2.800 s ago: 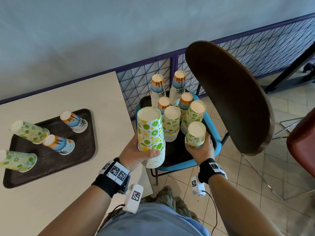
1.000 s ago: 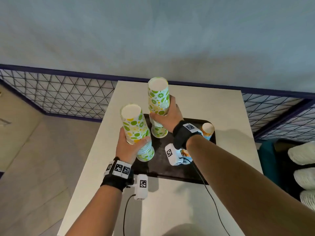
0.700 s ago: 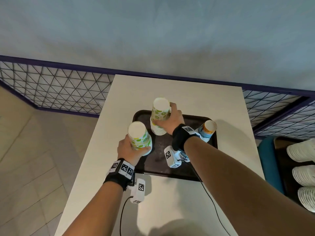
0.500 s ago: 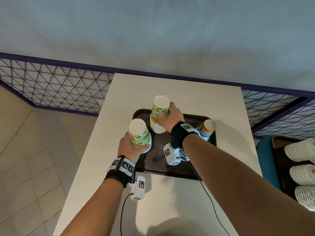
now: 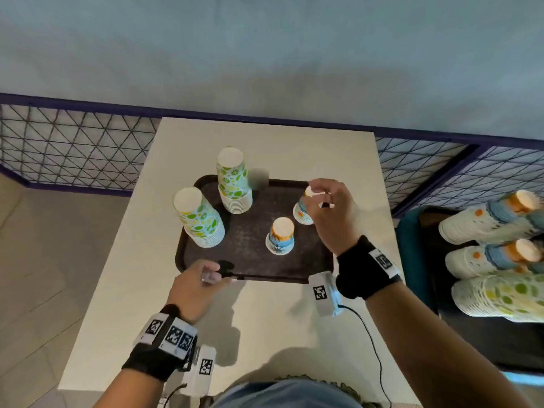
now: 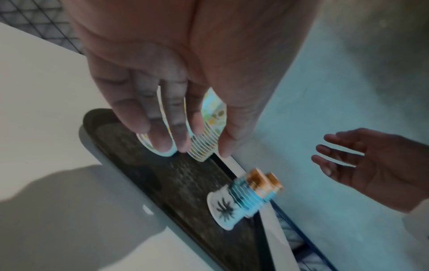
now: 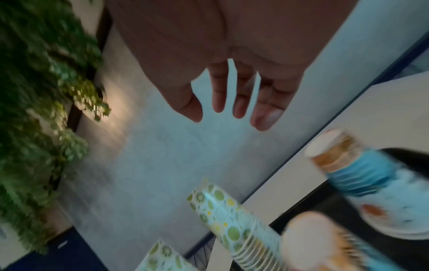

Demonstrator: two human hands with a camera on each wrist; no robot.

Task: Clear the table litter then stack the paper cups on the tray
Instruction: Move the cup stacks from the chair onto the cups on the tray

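Cups [image 5: 235, 184] stand upside down on the tray [image 5: 250, 270] while both hands, left hand [image 5: 194, 287] and right hand [image 5: 332, 213], hang above it with loose fingers, holding nothing.

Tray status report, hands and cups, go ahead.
Left hand and right hand open, holding nothing. Two green cup stacks and two blue-orange stacks upside down on tray. More stacks off table. Nothing blocking.
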